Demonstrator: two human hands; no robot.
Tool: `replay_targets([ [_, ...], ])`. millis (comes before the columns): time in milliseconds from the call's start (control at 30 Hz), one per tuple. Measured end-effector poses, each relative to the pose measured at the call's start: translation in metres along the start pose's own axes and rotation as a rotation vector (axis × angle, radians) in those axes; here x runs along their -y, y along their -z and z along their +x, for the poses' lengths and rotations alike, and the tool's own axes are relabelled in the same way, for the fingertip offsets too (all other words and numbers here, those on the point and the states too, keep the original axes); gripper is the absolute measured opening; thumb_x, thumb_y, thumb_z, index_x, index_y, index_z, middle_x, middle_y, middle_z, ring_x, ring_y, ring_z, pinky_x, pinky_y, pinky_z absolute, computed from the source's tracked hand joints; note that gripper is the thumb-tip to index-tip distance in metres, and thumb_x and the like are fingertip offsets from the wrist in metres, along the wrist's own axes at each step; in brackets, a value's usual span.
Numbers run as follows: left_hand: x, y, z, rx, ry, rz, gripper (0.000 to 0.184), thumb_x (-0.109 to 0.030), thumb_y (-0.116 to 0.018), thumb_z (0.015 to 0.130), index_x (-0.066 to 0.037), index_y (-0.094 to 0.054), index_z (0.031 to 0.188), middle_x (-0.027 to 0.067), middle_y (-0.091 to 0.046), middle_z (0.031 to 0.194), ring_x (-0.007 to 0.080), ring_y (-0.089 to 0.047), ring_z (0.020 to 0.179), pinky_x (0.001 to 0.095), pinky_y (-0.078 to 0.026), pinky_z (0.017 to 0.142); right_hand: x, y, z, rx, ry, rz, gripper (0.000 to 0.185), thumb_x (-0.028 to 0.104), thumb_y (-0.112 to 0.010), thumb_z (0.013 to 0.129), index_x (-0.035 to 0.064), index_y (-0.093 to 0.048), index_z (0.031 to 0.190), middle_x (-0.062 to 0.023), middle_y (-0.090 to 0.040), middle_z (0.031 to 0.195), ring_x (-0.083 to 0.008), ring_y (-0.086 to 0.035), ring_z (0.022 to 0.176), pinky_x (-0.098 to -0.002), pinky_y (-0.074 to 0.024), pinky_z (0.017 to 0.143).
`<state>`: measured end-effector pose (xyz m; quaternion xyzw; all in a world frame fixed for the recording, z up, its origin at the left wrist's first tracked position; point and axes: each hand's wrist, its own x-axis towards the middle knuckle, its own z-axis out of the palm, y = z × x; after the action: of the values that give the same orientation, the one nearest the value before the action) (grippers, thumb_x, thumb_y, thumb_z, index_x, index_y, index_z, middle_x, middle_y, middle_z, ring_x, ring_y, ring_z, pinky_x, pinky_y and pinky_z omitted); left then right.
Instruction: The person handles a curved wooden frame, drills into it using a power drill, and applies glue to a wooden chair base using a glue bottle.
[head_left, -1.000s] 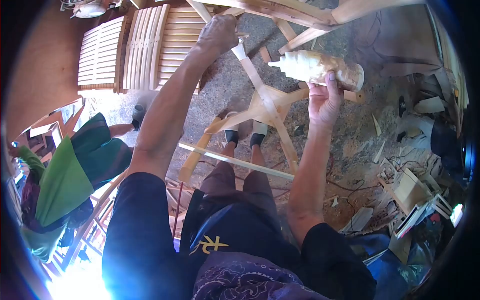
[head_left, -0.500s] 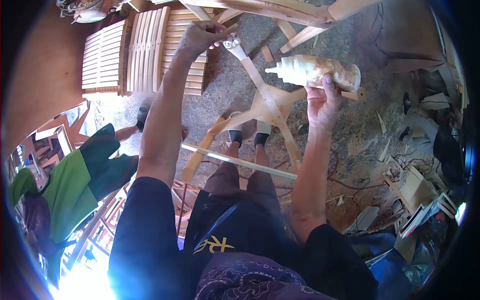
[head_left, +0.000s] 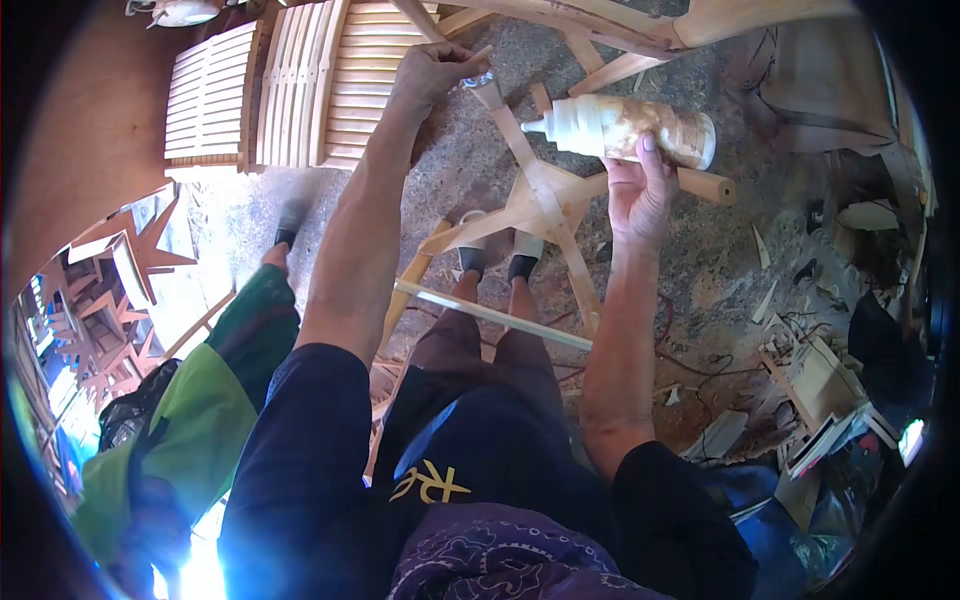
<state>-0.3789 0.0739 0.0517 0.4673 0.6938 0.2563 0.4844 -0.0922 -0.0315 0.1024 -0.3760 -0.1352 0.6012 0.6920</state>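
Observation:
My left hand (head_left: 430,78) pinches a small wooden stick (head_left: 480,55) beside the far end of a wooden frame's leg, where white glue (head_left: 478,79) shows. In my right hand (head_left: 642,195) lies a stained white glue bottle (head_left: 650,130), held sideways with its nozzle pointing left. Below the bottle is the wooden frame (head_left: 541,203), its legs spreading from a flat centre piece. A thin pale wooden strip (head_left: 490,313) crosses in front of my legs.
Slatted wooden panels (head_left: 295,85) stand at the upper left. A person in green clothing (head_left: 200,410) is close on my left. Large wooden beams (head_left: 590,22) cross the top. Wood scraps (head_left: 820,385) and cables lie at the right.
My left hand has drawn back from the leg's end, then moved slightly right with the stick. The bottle has shifted slightly left. The person in green has come nearer.

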Motion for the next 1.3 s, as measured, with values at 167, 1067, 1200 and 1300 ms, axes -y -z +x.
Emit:
replay_targets([
  [167,0.016,0.0,-0.031,-0.158,-0.194,-0.209,0.034,-0.028,-0.087,0.081,-0.001,-0.078,0.1,0.0023,-0.072,0.085,0.0075,-0.059,0.072,0.0224,-0.044,0.064,0.011,-0.025,-0.007,0.068,0.021,-0.073,0.057,0.006,-0.077,0.089,0.0122,-0.051,0.138,-0.0051,-0.062,0.132,-0.0239,-0.056,0.129,-0.0596,-0.0435,0.111],
  [1067,0.221,0.036,-0.264,-0.404,0.385,-0.087,0.03,-0.03,-0.074,0.092,-0.003,-0.076,0.104,0.0035,-0.07,0.081,0.0116,-0.061,0.074,0.0302,-0.05,0.069,-0.057,-0.11,0.073,0.238,0.21,-0.671,0.045,0.015,-0.089,0.077,0.0002,-0.066,0.112,-0.0064,-0.07,0.106,-0.0133,-0.065,0.095,-0.0303,-0.0522,0.09],
  [1200,0.222,0.037,-0.268,-0.4,0.391,-0.102,0.031,-0.031,-0.074,0.091,-0.003,-0.076,0.104,0.0037,-0.07,0.079,0.0118,-0.061,0.073,0.0308,-0.05,0.069,-0.055,-0.116,0.076,0.3,0.21,-0.661,0.043,0.018,-0.09,0.076,-0.0004,-0.067,0.108,-0.0062,-0.071,0.104,-0.0131,-0.065,0.092,-0.0307,-0.0521,0.088],
  [1300,0.222,0.041,-0.27,-0.402,0.401,-0.081,0.03,-0.032,-0.074,0.091,-0.003,-0.076,0.102,0.005,-0.071,0.079,0.0117,-0.063,0.072,0.0311,-0.051,0.069,-0.05,-0.123,0.073,0.294,0.217,-0.698,0.039,0.019,-0.089,0.077,-0.0003,-0.068,0.104,-0.0058,-0.071,0.1,-0.013,-0.065,0.089,-0.0304,-0.0521,0.085],
])
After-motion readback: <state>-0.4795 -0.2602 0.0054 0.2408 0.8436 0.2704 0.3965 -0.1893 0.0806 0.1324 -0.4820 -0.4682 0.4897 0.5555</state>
